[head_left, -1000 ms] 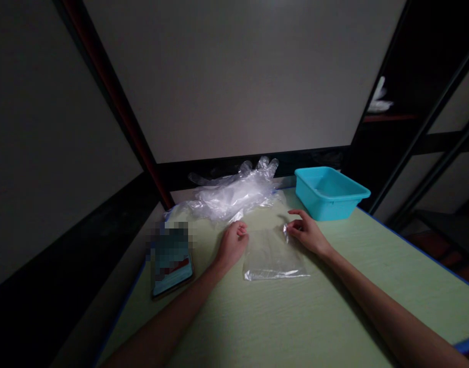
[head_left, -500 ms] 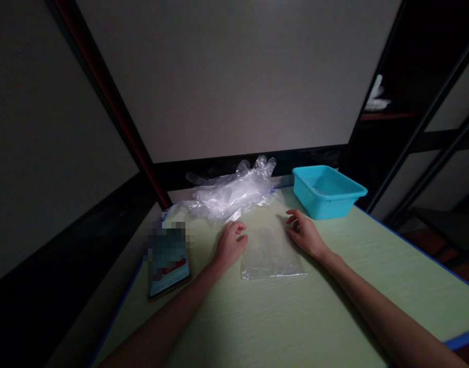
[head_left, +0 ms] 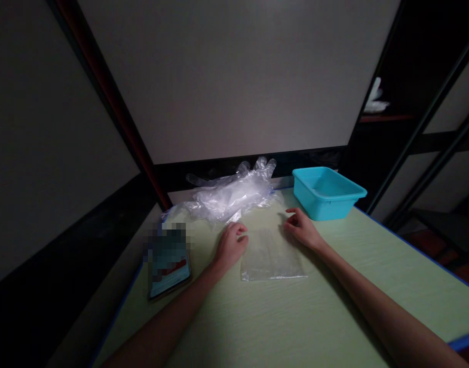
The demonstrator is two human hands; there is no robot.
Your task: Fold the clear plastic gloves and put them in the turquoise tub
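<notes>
Since a second ago your right hand has let go of the film it was pinching, and the clear bag now lies flat, its near edge smoother. Your left hand has barely shifted.

The bag is on the green counter, between your two hands. Your left fingers are loosely curled at its far left side, thumb apart, gripping nothing; whether they touch the film, you cannot tell. Your right fingers are relaxed and half bent by its far right corner, also released.

Just beyond your left hand, a heap of clear plastic gloves sprawls along the back of the counter, some fingertips sticking up. Past your right hand, at the back right, stands a turquoise tub. To the left of your left forearm lies a phone, its upper part blurred out.

A pale panel rises behind the counter. Blue trim marks the slanting left and right edges; the phone lies close to the left one. Green surface stretches from the bag toward you, between your forearms, and widens right of your right arm.
</notes>
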